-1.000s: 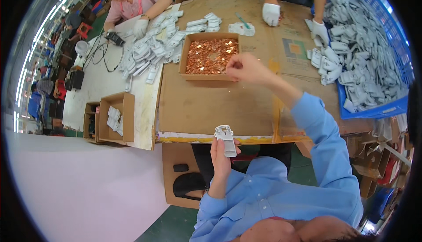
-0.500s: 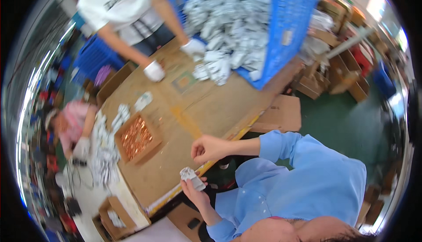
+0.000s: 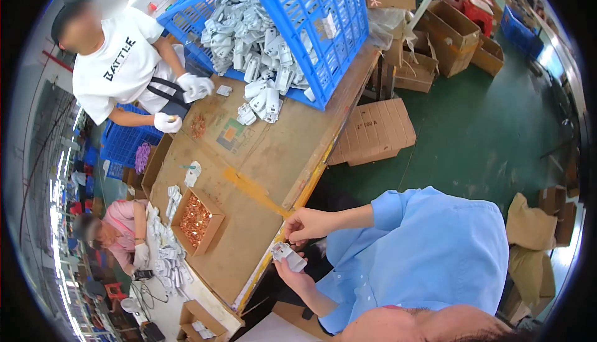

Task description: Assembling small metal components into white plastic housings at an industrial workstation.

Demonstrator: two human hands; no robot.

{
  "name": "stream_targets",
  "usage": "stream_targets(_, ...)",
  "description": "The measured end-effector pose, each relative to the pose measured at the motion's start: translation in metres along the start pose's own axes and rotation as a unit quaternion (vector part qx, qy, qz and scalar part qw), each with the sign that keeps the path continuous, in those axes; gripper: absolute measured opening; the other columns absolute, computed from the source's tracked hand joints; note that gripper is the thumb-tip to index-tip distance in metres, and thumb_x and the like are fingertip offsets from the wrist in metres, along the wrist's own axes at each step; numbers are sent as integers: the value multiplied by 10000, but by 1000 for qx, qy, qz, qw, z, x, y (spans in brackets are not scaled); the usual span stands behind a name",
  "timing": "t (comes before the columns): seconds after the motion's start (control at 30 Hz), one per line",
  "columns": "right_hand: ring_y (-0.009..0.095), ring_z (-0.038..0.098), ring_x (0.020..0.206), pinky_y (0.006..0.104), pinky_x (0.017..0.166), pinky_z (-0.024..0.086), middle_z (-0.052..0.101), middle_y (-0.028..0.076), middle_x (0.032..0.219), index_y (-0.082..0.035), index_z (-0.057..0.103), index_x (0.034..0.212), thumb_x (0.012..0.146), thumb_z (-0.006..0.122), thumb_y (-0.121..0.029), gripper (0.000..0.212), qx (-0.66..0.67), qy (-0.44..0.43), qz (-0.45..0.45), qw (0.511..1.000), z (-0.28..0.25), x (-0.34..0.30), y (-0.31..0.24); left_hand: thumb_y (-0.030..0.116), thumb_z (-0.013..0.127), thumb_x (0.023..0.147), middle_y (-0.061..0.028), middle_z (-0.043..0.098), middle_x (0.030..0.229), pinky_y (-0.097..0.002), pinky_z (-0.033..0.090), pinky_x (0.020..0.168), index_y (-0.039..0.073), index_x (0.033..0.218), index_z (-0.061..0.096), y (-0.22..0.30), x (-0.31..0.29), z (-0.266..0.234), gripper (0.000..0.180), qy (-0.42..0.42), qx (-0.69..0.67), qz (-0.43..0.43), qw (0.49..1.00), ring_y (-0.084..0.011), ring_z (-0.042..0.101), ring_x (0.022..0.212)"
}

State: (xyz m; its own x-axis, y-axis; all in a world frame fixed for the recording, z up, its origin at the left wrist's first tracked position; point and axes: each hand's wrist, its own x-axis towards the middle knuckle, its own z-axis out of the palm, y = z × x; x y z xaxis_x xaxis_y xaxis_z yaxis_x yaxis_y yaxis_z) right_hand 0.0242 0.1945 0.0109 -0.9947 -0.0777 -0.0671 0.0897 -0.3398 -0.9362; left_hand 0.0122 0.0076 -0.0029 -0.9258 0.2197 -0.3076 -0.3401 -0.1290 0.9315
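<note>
I see my left hand [image 3: 292, 273] gripping one white plug part [image 3: 287, 256]; my right hand [image 3: 309, 225] pinches closed above it, so fitting looks midway, with the blue crate [image 3: 323, 25] full.

We've got both arms bent in close to the chest, blue sleeves to the wrists. Left hand [image 3: 297, 273] sits lower, palm up, fingers curled in a grip. Right hand [image 3: 309, 225] is just above it, fingertips pinched & pointing down twd the left.
</note>
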Motion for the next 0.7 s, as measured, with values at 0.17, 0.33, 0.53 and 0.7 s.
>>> stream_targets(0.17,122,664,734,286,676,554,689,79,789,36,668,900,851,647,-53,104,-72,62,-10,995,28,-10,1,198,390,967,-144,613,1174,-369,553,773,34,1385,406,-8,-9,-14,449,-14,-79,25,996,-262,654,957)
stream_targets(0.33,24,556,671,200,580,457,641,-7,739,0,670,878,864,660,-72,74,-129,170,-58,975,29,-13,16,189,377,984,-137,605,1187,-361,544,747,59,1389,386,-14,-7,-13,425,-74,-69,-24,995,-247,645,937)
stream_targets(0.53,14,455,549,211,482,355,541,-22,588,-6,666,854,853,641,-48,50,-223,56,-22,973,53,-2,14,167,370,993,-65,590,1138,-284,499,799,63,1355,424,1,-23,-23,380,-59,-52,-26,997,-140,603,932)
stream_targets(0.7,115,458,483,281,461,356,493,36,550,-39,679,845,803,679,-61,48,-344,55,-104,931,62,11,25,144,375,993,-64,585,1136,-265,467,816,50,1342,437,-13,-14,-31,366,-69,5,17,997,-123,584,936)
